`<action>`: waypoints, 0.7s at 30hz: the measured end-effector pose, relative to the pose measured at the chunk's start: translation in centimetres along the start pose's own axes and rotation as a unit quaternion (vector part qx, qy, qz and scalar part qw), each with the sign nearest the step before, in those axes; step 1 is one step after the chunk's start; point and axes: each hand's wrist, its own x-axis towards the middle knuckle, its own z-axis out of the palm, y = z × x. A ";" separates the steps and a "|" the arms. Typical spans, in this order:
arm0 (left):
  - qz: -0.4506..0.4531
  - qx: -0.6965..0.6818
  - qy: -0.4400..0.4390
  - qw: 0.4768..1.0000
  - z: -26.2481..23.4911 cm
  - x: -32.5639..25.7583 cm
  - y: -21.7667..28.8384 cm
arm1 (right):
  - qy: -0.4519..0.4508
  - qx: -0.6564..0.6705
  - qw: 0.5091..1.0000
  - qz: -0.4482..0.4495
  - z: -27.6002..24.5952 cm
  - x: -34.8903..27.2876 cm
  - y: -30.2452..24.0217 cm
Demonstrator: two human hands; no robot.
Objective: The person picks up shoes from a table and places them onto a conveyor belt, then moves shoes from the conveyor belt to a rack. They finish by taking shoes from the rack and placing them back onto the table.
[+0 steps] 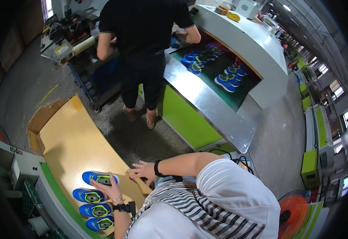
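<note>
Our left hand [107,190] touches the blue, lime-collared low shoe [98,175] on the tan, smooth-topped table [70,137]; we cannot tell whether it grips. Our right hand [143,170], fingers spread, rests at the table's edge. A sideways slip could disorder the three matching blue shoes [95,210] alongside

Beyond the topmost of four blue sneakers [85,195], a hand could pass over the pale tabletop [72,131] toward the cardboard [33,133]. The sneaker row blocks the near end, a green-edged machine [24,166] bounds the left, and the right hand [143,170] occupies the right edge.
</note>
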 end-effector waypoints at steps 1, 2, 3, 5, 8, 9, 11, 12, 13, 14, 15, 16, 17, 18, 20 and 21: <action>-0.020 0.022 0.033 0.999 1.1 0.1 0.4 | 0.008 -0.007 1.000 0.006 0.6 -0.3 -0.2; -0.042 0.044 0.068 0.996 2.0 0.2 0.8 | 0.015 -0.015 1.000 0.010 1.1 -0.2 -0.6; -0.015 0.033 0.106 0.994 2.7 0.6 0.3 | 0.011 -0.005 1.000 0.028 1.3 0.2 -1.0; -0.034 -0.007 0.109 0.993 2.5 1.7 -0.7 | -0.007 -0.025 0.998 0.054 0.6 -0.1 -2.1; -0.146 -0.161 0.113 0.970 0.4 2.9 1.4 | -0.010 -0.025 0.997 0.073 1.3 0.3 -1.8; -0.210 -0.285 0.118 0.928 -1.2 3.4 2.4 | -0.009 -0.017 0.997 0.080 1.4 0.5 -1.6; -0.270 -0.444 0.093 0.849 -4.9 4.4 1.6 | -0.018 -0.027 0.996 0.085 1.7 0.6 -1.4; -0.276 -0.471 0.093 0.833 -7.1 4.1 2.2 | -0.027 -0.035 0.995 0.093 1.6 0.6 -1.3; -0.243 -0.480 0.083 0.839 -9.3 3.5 2.7 | -0.029 -0.039 0.995 0.088 1.4 0.6 -1.3; -0.211 -0.489 0.074 0.843 -11.4 2.7 3.3 | -0.036 -0.041 0.994 0.091 1.2 0.5 -1.5; -0.159 -0.446 0.102 0.875 -13.1 1.9 4.7 | -0.041 -0.043 0.994 0.095 0.9 0.4 -1.6; -0.109 -0.399 0.130 0.901 -14.6 0.8 6.4 | -0.044 -0.046 0.994 0.090 0.5 0.2 -1.8; -0.104 -0.321 0.166 0.927 -15.8 -0.1 8.2 | -0.060 -0.042 0.993 0.098 0.0 0.0 -2.3; -0.092 -0.309 0.206 0.924 -16.3 -0.7 8.6 | -0.073 -0.037 0.991 0.106 -0.4 -0.2 -2.6; 0.022 0.051 0.279 0.959 -16.9 -0.9 4.1 | -0.077 -0.054 0.990 0.104 -0.5 -0.5 -2.7; 0.019 0.053 0.285 0.957 -16.6 -1.3 0.8 | -0.080 -0.048 0.990 0.104 -0.7 -0.6 -2.8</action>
